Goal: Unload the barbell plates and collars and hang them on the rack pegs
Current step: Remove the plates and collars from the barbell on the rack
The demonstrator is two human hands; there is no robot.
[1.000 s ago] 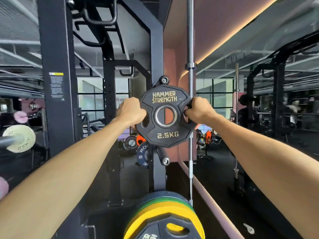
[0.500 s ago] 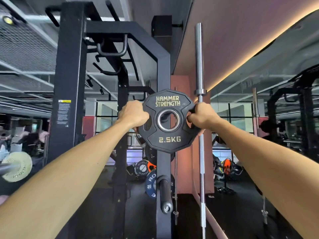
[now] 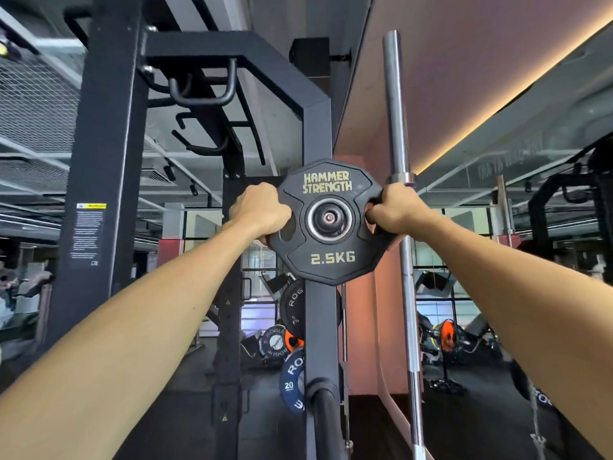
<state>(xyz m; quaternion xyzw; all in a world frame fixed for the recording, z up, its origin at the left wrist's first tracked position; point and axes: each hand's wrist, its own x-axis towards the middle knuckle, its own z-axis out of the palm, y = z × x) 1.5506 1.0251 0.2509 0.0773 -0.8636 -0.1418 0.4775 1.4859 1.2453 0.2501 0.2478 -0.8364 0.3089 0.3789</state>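
Up at head height, both hands hold a black 2.5 kg Hammer Strength plate (image 3: 326, 222) flat against the front of a black rack upright (image 3: 320, 327). The left hand (image 3: 260, 212) curls around the plate's left rim with its fingers hooked into the left grip slot; the right hand (image 3: 393, 212) grips the right rim the same way, fingertips showing through the right slot. A peg end cap (image 3: 328, 218) fills the plate's centre hole, so the plate sits on the peg; how deep it sits cannot be told from this angle.

Edges and room: the plate's right rim and the right hand lie just beside an upright silver barbell (image 3: 403, 227) that stands right of the post, its collar ring just above the knuckles, so little space remains on that side. On the left, open air lies between the plate and the next rack post (image 3: 106, 161), which bears a warning label. Below the plate, a lower peg (image 3: 326, 423) juts toward the camera from the same upright, well apart from the hands. Behind the upright hang a black Rogue plate (image 3: 292, 308) and a blue 20 kg Rogue plate (image 3: 293, 380). Overhead, curved pull-up handles (image 3: 202, 91) hang from the crossbeam, clear of the hands
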